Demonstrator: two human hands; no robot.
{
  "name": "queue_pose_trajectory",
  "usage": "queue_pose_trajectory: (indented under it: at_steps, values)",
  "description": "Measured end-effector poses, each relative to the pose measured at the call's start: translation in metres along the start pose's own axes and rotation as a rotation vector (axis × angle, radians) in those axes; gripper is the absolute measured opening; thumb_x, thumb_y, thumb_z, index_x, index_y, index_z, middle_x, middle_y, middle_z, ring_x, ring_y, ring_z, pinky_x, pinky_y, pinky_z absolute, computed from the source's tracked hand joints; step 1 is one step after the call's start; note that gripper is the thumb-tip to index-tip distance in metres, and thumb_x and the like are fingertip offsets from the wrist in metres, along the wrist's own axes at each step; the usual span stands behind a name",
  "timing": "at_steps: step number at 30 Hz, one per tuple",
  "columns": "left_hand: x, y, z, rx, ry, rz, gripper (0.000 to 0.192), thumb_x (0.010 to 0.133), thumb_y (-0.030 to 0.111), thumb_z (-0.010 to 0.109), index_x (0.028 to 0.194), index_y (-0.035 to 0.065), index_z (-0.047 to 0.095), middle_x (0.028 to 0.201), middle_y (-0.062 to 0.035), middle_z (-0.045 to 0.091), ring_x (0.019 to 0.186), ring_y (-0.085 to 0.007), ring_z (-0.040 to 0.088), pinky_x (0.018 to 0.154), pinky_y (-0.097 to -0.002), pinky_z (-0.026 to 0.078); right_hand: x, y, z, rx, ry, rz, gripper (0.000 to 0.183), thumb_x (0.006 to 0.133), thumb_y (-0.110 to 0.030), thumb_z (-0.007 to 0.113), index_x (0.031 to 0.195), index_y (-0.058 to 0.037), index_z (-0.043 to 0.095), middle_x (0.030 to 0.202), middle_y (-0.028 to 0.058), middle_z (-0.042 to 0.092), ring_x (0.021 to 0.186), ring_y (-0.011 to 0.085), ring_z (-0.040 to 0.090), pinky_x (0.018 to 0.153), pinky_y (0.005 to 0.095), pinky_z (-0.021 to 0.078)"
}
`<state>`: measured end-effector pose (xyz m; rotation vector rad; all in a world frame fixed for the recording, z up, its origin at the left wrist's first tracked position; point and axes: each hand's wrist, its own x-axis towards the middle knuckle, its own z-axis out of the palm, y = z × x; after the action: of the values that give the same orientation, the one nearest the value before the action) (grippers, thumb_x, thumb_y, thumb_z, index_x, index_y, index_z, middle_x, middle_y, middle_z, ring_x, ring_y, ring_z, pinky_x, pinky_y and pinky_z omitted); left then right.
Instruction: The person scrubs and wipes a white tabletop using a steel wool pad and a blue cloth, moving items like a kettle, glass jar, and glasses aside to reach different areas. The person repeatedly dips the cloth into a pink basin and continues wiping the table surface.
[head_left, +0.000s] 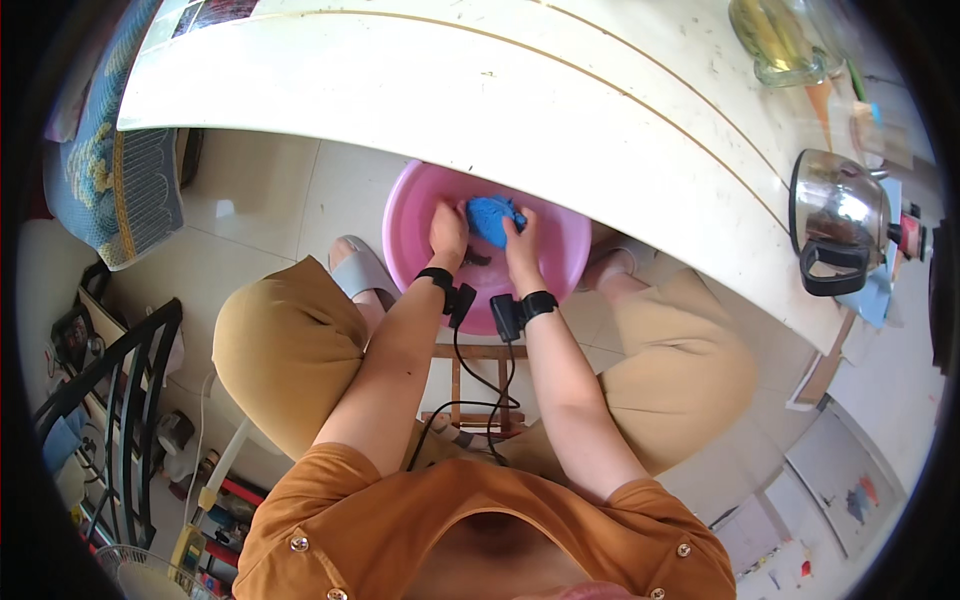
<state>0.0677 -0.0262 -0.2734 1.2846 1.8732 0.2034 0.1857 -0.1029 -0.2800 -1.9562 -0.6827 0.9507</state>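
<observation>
A round pink plastic basin (570, 259) stands on the tiled floor between my feet, partly under the white table's edge. Inside its rim, my right hand (523, 238) grips a bunched blue cloth (489, 219) at its right side. My left hand (450, 231) is at the cloth's left side with fingers curled; whether it grips the cloth is hard to tell. A small dark item (477, 257) lies in the basin below the cloth, between my wrists. Black straps with small boxes and cables are on both wrists.
The white table (420, 82) spans the top, bearing a steel kettle (840, 195) and a glass container (787, 45) at the right. A patterned blue cloth (105, 172) hangs at the left. Below it stands a black metal rack (120, 420). A wooden stool frame (480, 352) sits between my knees.
</observation>
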Motion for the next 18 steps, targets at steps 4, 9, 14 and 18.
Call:
queue_pose_trajectory:
  at_steps: [4,9,14,18]
  values:
    - [0.011,-0.060,0.035,0.088,0.365,0.152,0.043,0.091,0.027,0.064,0.122,0.0029,0.046,0.108,-0.0261,0.063,0.101,-0.0452,0.061,0.085,-0.0519,0.049,-0.019,0.018,-0.023,0.205,-0.162,0.553,0.054,0.097,-0.029,0.058,0.146,-0.0187,0.040,0.138,0.0117,0.045,0.118,0.0202,0.050,0.094,0.0411,0.0444]
    - [-0.045,-0.014,0.047,-0.351,-0.368,0.469,0.041,0.089,0.032,0.067,0.116,0.0044,0.055,0.105,-0.0232,0.065,0.094,-0.0410,0.063,0.081,-0.0440,0.051,-0.015,0.008,-0.024,0.628,-0.155,0.606,0.048,0.098,-0.045,0.051,0.136,-0.0153,0.048,0.121,0.0080,0.055,0.107,0.0198,0.055,0.089,0.0398,0.0480]
    - [-0.086,0.052,0.012,-0.197,-0.382,0.638,0.037,0.091,0.043,0.058,0.106,0.0091,0.062,0.097,-0.0226,0.066,0.088,-0.0396,0.065,0.077,-0.0455,0.051,0.002,0.042,-0.039,0.875,-0.155,0.710,0.053,0.098,-0.053,0.040,0.117,-0.0072,0.058,0.104,0.0073,0.062,0.091,0.0219,0.062,0.079,0.0368,0.0517]
    - [-0.035,0.038,0.005,0.339,-0.309,0.364,0.041,0.095,0.044,0.044,0.105,0.0117,0.066,0.086,-0.0195,0.070,0.082,-0.0413,0.067,0.074,-0.0521,0.053,-0.013,-0.013,0.001,0.486,-0.240,0.696,0.056,0.100,-0.049,0.041,0.127,-0.0023,0.053,0.117,0.0104,0.060,0.105,0.0239,0.058,0.089,0.0364,0.0484]
